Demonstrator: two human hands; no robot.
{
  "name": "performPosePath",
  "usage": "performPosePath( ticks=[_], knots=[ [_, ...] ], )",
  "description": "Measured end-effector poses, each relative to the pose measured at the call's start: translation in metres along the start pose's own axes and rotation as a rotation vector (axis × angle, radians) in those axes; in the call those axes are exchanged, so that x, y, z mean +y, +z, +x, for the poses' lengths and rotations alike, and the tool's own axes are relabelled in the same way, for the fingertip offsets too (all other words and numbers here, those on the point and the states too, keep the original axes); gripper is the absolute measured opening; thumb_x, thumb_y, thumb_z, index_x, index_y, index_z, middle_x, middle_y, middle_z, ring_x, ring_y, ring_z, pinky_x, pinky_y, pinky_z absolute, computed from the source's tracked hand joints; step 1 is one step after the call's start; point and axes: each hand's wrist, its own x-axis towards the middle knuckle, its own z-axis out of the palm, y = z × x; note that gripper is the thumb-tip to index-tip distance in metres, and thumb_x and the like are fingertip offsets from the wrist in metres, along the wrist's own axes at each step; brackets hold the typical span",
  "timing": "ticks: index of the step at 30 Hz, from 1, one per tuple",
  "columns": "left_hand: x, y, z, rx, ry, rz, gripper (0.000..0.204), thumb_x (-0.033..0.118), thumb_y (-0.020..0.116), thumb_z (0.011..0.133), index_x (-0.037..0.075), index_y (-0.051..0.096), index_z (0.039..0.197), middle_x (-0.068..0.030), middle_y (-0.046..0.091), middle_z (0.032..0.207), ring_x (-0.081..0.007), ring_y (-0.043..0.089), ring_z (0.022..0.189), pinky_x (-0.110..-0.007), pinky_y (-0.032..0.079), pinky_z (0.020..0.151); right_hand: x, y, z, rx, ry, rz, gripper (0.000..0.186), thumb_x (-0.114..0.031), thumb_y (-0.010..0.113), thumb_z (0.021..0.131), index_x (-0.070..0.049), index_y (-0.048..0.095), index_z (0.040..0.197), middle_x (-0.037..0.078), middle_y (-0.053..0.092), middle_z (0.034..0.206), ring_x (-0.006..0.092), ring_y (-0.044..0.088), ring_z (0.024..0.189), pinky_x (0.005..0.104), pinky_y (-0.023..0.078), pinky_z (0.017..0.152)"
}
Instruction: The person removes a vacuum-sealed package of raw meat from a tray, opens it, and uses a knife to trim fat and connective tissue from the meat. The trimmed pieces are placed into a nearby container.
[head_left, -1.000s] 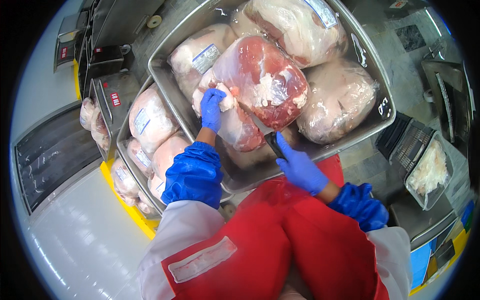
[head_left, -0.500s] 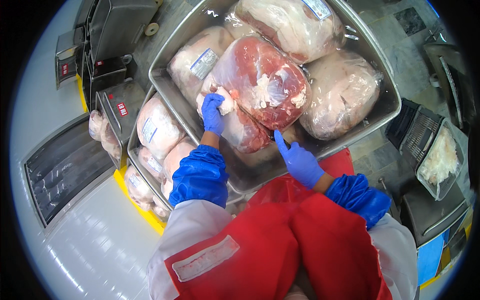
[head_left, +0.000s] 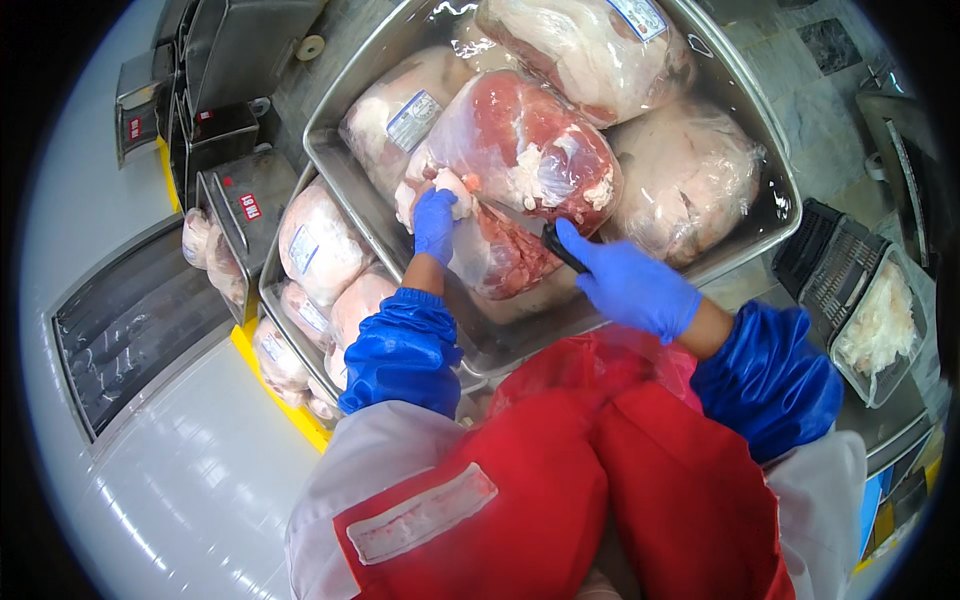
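Note:
A large cut of raw red meat [head_left: 500, 120] lies on top of bagged pieces in a deep metal tub [head_left: 330, 150]. My gloved left hand [head_left: 434, 226] is closed on the pale fatty edge of the meat, on its near left side. In my gloved right hand [head_left: 640, 288] is a knife [head_left: 562, 247], gripped by its black handle. Its blade points left into a gap between the main red mass and a nearer flap of meat [head_left: 500, 262]; the tip is hard to make out.
Large plastic-wrapped meat pieces [head_left: 690, 180] with labels surround the cut. A second metal tub [head_left: 268, 285] of wrapped pieces stands at the left, by a yellow-edged barrier [head_left: 285, 395]. At the right, a grey crate [head_left: 840, 265] adjoins a lined container holding whitish scraps [head_left: 880, 315].
My right hand has swung outward and turned, bringing the knife's black handle into view. The gap between the flap and the main meat looks wider. My left hand keeps its hold, shifted slightly.

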Motion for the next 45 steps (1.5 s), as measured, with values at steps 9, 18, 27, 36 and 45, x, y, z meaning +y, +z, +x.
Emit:
performPosePath(
  ticks=[9,18,27,36,45],
  knots=[
    [-0.041,-0.006,0.017,-0.013,0.166,-0.027,0.037,0.012,0.050,0.068,0.007,0.056,0.105,-0.0032,0.053,0.083,-0.0155,0.051,0.074,-0.028,0.044,0.063,-0.023,-0.059,0.058,-0.379,0.239,0.283,0.057,-0.012,0.045,0.079,-0.013,0.030,0.135,0.009,0.052,0.061,0.0155,0.050,0.047,0.0296,0.043,0.044],
    [-0.010,0.001,-0.009,-0.037,0.046,-0.360,0.004,0.007,0.050,0.069,0.007,0.054,0.071,0.0003,0.047,0.071,-0.0102,0.045,0.068,-0.024,0.039,0.064,0.000,0.066,0.007,-0.083,0.122,-0.312,0.073,-0.004,0.045,0.075,-0.008,0.010,0.139,0.021,0.054,0.074,0.0328,0.058,0.060,0.0455,0.047,0.050],
    [0.000,0.002,-0.015,-0.012,0.006,-0.388,0.010,0.010,0.051,0.068,0.010,0.056,0.077,0.0003,0.050,0.073,-0.0124,0.049,0.068,-0.024,0.041,0.060,0.044,0.107,0.010,0.110,0.043,-0.065,0.072,-0.006,0.047,0.077,-0.007,0.010,0.139,0.024,0.054,0.077,0.0369,0.056,0.062,0.0466,0.045,0.053],
    [-0.005,0.005,-0.004,-0.031,0.057,-0.439,0.012,0.005,0.048,0.068,0.011,0.055,0.076,0.0021,0.049,0.070,-0.0099,0.049,0.061,-0.023,0.042,0.055,-0.015,-0.036,0.022,-0.072,0.007,-0.091,0.062,-0.010,0.051,0.078,-0.007,0.024,0.134,0.027,0.056,0.086,0.0420,0.056,0.075,0.0454,0.044,0.068],
    [-0.038,-0.010,0.014,-0.112,0.002,-0.344,0.028,0.007,0.050,0.067,0.007,0.059,0.093,-0.0007,0.055,0.078,-0.0114,0.053,0.069,-0.022,0.043,0.060,-0.040,-0.091,0.067,-0.279,-0.123,-0.218,0.053,-0.012,0.052,0.078,-0.014,0.039,0.129,0.021,0.055,0.070,0.0267,0.056,0.061,0.0342,0.043,0.058]
  ],
)
